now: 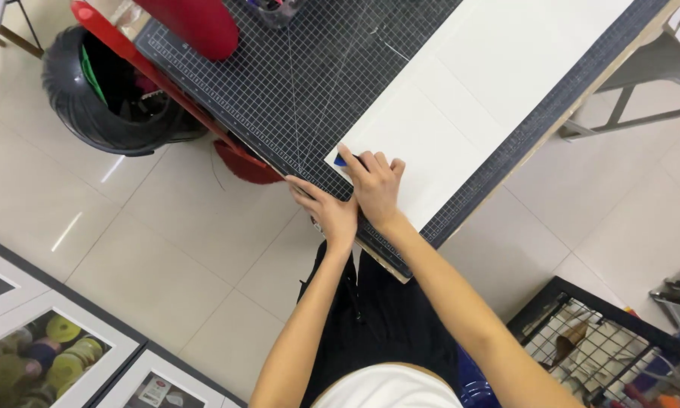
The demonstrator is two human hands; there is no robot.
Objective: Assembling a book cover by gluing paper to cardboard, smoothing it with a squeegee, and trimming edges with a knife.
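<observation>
Right hand [376, 187] pressed flat on white board [461, 113] over a small blue tool [340, 161], left hand [329, 211] flat, holding nothing, on gridded cutting mat [294, 83], black bin [102, 94] of scraps beside tabletop [400, 270], wire basket [619, 355] of tools

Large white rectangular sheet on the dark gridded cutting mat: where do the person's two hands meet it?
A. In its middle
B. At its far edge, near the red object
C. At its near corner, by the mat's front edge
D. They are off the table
C: the right hand presses on the large white rectangular sheet at its near corner, beside the left hand, close to the front edge of the dark gridded cutting mat.
</observation>
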